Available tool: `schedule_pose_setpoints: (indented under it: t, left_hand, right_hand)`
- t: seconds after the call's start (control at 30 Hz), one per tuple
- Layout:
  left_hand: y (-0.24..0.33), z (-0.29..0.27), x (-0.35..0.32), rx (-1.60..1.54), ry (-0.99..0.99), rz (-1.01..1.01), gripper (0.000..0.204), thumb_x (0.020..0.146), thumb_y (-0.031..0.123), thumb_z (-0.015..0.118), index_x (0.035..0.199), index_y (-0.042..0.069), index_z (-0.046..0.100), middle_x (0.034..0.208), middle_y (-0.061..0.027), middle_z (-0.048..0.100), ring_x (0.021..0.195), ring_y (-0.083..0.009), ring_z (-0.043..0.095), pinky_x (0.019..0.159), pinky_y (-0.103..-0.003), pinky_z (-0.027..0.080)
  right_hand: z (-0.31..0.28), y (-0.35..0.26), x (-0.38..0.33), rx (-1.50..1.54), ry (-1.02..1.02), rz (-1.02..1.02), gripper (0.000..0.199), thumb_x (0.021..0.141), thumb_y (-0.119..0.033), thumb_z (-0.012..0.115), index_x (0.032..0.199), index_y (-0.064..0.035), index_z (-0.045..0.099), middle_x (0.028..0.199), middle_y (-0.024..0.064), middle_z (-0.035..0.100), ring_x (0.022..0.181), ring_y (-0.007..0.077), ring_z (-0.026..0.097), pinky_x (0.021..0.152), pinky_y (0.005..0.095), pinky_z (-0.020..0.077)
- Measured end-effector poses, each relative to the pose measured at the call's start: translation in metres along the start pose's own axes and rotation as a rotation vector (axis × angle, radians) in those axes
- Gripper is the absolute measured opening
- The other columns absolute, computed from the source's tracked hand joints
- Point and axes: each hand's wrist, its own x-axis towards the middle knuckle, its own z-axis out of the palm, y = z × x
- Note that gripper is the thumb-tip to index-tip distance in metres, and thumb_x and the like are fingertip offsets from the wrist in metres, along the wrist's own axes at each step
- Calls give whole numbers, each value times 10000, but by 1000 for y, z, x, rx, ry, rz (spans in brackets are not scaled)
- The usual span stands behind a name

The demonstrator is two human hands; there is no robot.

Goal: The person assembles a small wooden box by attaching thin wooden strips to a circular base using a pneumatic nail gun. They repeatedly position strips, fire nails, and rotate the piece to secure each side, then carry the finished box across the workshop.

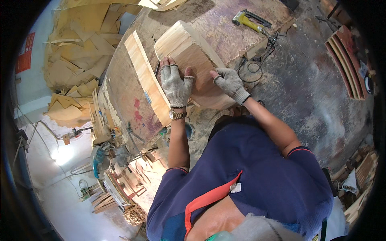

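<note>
A curved plywood piece with a rounded far end and thick side wall lies on the stained worktable. My left hand, in a grey knit glove with bare fingertips, rests flat on its upper face, thumb spread. At its right near edge my right hand, gloved the same way, is closed on the plywood piece; most of its fingers are hidden or curled. A long plywood strip lies just left of my left hand. A watch is on my left wrist.
A yellow staple gun with a hose lies at the table's far right. Curved boards are stacked on the right. To the left are a heap of thin sheet offcuts, a teal saw and wood scraps.
</note>
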Motion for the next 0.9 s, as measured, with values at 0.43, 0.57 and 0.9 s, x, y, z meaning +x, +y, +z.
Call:
schedule_pose_setpoints:
  t: [0.43,0.57,0.9]
  left_hand:
    - [0,5,-4,44,57,78,650,932,352,719,1487,62,541,1546,-298,473,1448,-475,432,1207,-558,333]
    - [0,2,-1,107,-14,37,646,903,381,714,1476,125,563,1581,-289,435,1484,-453,392,1235,-593,249]
    - [27,-12,12,250,55,6,577,879,447,729,1322,83,666,1503,-240,526,1394,-410,490,1157,-570,345]
  right_hand:
    - [-7,2,8,-18,-105,73,470,1005,-425,666,804,0,643,629,113,442,626,123,417,589,370,419]
    - [-5,7,11,24,-72,32,505,993,-466,662,776,-10,647,611,129,446,580,199,421,595,404,420]
    - [-6,6,19,113,-119,103,479,995,-429,720,754,-18,672,642,-77,458,642,54,409,571,294,376]
